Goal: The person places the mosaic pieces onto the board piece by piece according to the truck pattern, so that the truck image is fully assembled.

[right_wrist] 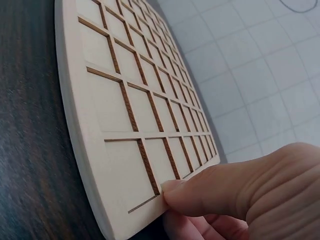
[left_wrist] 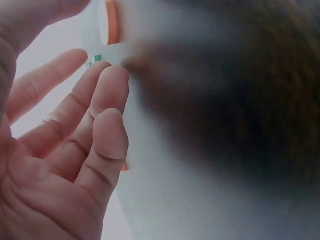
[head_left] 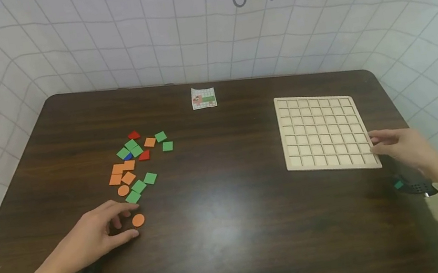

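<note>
My left hand [head_left: 96, 232] hovers low over the table at the left, thumb and index finger spread on either side of an orange disc [head_left: 138, 220]. In the left wrist view the disc [left_wrist: 113, 22] lies apart from the fingers. Just beyond the index fingertip is a green square tile [head_left: 133, 197]. At the right, my right hand [head_left: 410, 150] pinches the near right edge of a pale wooden grid board [head_left: 333, 167]. The right wrist view has the thumb on the board's rim [right_wrist: 92, 170], with the other fingers partly hidden below.
Loose green squares [head_left: 149, 178], orange squares [head_left: 115, 179], red pieces [head_left: 144, 155] and a partly covered blue piece [head_left: 128, 156] lie beyond my left hand. A small printed pattern card [head_left: 204, 99] is near the dark table's [head_left: 229, 168] back edge. White grid-patterned cloth [head_left: 167, 34] surrounds the table.
</note>
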`<state>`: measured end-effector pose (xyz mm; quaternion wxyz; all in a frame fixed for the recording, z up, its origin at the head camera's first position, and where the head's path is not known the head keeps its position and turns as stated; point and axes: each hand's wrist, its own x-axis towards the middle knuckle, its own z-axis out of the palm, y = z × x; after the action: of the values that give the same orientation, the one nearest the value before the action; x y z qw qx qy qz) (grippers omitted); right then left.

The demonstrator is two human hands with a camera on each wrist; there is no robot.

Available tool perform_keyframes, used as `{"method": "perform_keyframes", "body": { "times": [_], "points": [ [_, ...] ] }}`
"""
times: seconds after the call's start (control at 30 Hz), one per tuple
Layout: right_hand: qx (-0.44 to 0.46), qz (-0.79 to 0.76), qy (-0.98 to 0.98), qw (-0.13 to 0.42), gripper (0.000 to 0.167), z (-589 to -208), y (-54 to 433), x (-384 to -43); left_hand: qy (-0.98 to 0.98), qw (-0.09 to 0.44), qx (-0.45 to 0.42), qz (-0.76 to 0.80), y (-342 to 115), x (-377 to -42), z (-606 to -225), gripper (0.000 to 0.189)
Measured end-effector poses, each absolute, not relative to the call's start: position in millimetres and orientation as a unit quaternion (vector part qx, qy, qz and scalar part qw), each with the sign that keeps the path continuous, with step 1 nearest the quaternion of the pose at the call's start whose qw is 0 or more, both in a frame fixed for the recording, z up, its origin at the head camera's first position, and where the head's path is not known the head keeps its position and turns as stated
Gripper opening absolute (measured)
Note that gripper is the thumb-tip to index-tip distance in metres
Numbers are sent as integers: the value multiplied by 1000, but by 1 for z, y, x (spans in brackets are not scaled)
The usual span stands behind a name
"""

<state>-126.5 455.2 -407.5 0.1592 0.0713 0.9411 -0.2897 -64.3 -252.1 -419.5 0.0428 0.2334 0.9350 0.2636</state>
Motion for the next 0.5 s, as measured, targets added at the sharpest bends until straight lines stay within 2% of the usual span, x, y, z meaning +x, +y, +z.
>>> {"method": "perform_keyframes", "body": {
  "times": [0.2, 0.37, 0.5],
  "points": [
    [76, -294, 940, 158, 68, -410, 439, -123, 934, 45, 229, 271, -251, -66, -423, 45],
    [73, -299, 941, 139, 66, -414, 437, -122, 939, -2, 213, 270, -251, -71, -425, 37],
    [73, -297, 942, 136, 65, -414, 434, -120, 942, -38, 188, 276, -252, -76, -427, 38]
  ]
}}
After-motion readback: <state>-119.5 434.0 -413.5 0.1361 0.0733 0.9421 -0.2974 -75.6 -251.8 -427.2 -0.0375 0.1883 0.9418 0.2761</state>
